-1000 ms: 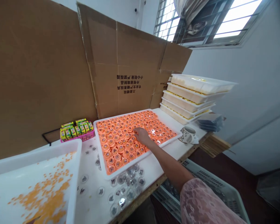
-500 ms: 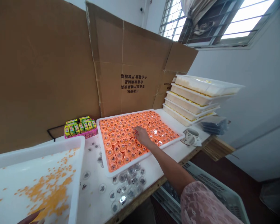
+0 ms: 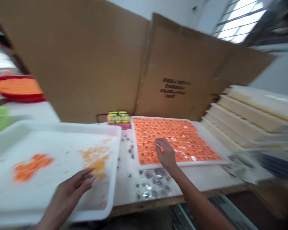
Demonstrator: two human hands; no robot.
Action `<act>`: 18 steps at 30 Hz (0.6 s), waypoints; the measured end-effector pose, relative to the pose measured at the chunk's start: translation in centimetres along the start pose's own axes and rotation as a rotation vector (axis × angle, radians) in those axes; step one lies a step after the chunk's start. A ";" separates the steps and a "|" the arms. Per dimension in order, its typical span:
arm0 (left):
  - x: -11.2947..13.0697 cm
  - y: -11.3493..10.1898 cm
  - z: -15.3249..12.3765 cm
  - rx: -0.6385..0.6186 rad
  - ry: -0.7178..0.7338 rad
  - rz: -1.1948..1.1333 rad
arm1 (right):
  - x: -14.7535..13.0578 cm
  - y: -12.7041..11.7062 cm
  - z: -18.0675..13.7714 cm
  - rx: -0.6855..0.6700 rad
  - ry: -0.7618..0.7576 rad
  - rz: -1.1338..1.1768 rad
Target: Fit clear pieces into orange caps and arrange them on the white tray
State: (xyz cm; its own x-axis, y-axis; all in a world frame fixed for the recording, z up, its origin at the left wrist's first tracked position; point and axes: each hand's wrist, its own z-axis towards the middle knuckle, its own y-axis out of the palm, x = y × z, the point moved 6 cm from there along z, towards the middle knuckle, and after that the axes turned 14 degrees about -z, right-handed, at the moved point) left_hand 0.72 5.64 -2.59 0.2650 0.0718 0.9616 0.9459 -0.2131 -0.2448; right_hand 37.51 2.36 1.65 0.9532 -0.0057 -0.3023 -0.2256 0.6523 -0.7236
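Observation:
My right hand lies flat, fingers stretched, on the orange caps filling a white tray in the middle of the table. My left hand reaches into a large white tray at the left, fingers extended, nearest a patch of small orange-yellow pieces; another orange heap lies further left in that tray. Clear round lids lie loose on the table in front of the cap tray. The whole picture is smeared by motion.
Tall cardboard sheets wall the back of the table. A stack of white trays stands at the right. A pink basket of yellow-green packets sits behind the trays. A red tray of orange pieces is far left.
The view has swung left and down. My left hand has come into view over the large white tray. My right hand has drawn back toward the near edge of the cap tray.

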 end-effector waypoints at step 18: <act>0.7 -19.4 4.5 0.392 -0.200 0.923 | -22.4 5.1 -6.3 -0.496 -0.465 0.502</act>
State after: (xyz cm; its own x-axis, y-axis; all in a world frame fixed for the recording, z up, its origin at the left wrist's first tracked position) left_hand -16.59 14.23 2.32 0.9138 0.2100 0.3477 0.3421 0.0637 -0.9375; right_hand 13.73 1.05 0.78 0.6772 0.5795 -0.4534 -0.6034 0.0848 -0.7929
